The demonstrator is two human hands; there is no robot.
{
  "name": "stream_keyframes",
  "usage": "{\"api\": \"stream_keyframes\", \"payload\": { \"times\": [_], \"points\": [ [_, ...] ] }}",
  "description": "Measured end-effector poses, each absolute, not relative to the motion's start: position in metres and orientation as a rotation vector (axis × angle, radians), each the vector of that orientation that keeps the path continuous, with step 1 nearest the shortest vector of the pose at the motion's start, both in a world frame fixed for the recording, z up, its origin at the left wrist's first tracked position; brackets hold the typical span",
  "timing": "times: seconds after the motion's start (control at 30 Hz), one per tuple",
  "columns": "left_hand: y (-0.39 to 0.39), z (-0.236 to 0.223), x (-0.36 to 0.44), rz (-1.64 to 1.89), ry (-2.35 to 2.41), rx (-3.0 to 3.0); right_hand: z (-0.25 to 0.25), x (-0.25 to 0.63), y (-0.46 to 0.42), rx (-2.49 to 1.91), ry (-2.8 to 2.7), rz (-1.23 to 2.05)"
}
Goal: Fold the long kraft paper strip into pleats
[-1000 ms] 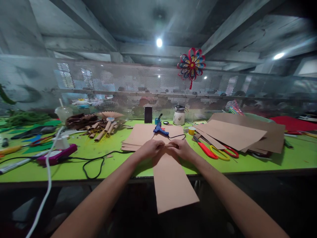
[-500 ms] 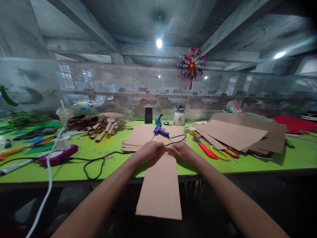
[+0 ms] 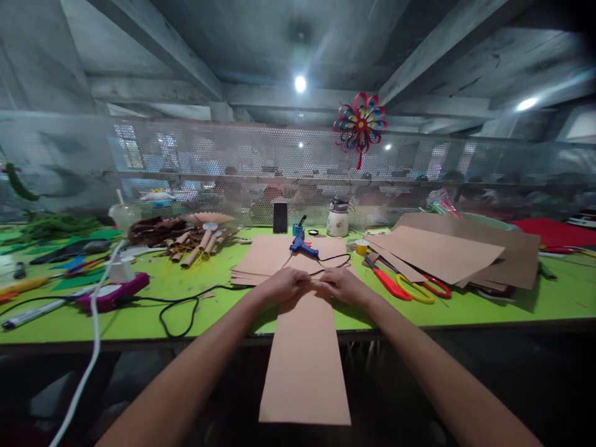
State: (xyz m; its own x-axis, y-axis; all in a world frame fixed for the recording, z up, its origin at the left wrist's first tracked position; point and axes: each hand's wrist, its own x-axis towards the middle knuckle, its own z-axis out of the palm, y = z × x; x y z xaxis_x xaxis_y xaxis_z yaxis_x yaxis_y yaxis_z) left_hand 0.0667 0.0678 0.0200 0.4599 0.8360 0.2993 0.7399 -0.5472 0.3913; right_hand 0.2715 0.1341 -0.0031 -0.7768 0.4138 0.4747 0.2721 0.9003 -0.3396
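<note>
A long strip of tan kraft paper runs toward me and hangs past the table's front edge. My left hand pinches its far end, thumb and fingers closed on the paper. Close beside it, my right hand grips the same end, fingertips almost meeting those of the left. Just beyond both hands a blue glue gun lies on a stack of kraft sheets, its black cord curling to the right. The fingers partly hide the held edge, so I cannot tell whether it is folded.
To the right lie red-handled scissors, a yellow-handled pair and large kraft sheets. A flask and a phone stand behind. Leftward are rolled paper tubes, a purple power strip and a white cable.
The strip's near end has dropped lower and swung slightly right. Both hands keep their grip at the far end, with fingers shifted slightly.
</note>
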Motion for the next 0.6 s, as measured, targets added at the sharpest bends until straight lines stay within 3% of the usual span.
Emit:
{"api": "stream_keyframes", "payload": {
  "times": [0.3,0.6],
  "points": [
    [0.074,0.015,0.064,0.682,1.320,2.476,-0.001,0.262,0.117,-0.539,-2.581,0.151],
    [0.073,0.016,0.066,0.675,1.355,2.441,-0.003,0.263,0.123,-0.478,-2.536,0.328]
  ]
}}
